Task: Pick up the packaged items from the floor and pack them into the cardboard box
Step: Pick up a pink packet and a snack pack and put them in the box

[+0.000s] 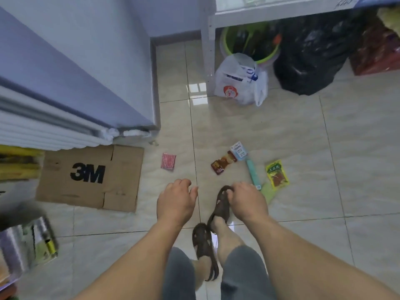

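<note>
The head view blurs the clutter at the left edge past telling, and the right hand (pixel 246 201) hides the lower end of the long teal packet (pixel 252 171). Both hands hang palm-down with fingers loosely curled and empty, the left hand (pixel 176 202) above bare tile. The pink striped packet (pixel 168 161), red-brown sachet (pixel 223 162) and green pouch (pixel 277 174) lie on open glossy tiled floor (pixel 303 131), the flattened brown cardboard box (pixel 91 177) left of them.
</note>
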